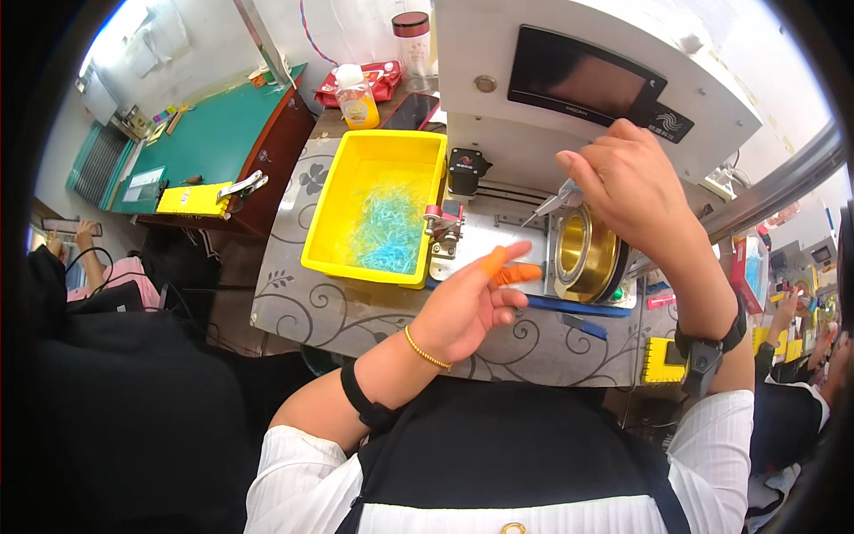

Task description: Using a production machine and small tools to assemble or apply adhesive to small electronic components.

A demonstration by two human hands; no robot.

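My left hand (476, 301) is turned partly palm up in front of the machine, fingers stretched and apart, with orange finger cots on two of them. No object shows in it. My right hand (627, 178) is closed round a slim tool with a translucent body and a thin metal tip (553, 201), its kind unclear. The tip points down and left over the machine's pale bed. Just below that hand stands a gold-coloured metal wheel (589, 254). To the left, a yellow bin (325, 233) holds a tangle of thin blue-green strands (390, 230).
The white machine housing (480, 53) with a dark screen (578, 76) rises behind. A small black motor (465, 171) sits beside the bin. Farther back are a bottle of orange liquid (358, 102) and a phone (412, 113). A blue comb-like piece (584, 327) lies near the front edge.
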